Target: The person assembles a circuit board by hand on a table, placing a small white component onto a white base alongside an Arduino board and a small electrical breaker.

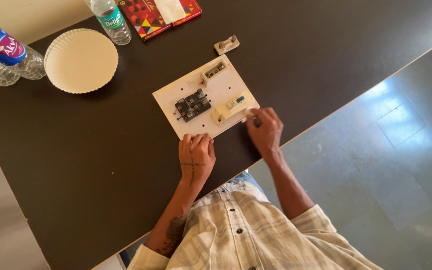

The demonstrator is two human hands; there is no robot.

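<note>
On dark table [101,150], left hand [196,157] pressing white board [216,92], right hand [263,131] pinching small tool [250,116], paper plates [81,60] nearby

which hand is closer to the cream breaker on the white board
Right. The right hand is at the cream breaker's near end, holding a small tool there. The left hand rests on the white board's near edge.
</note>
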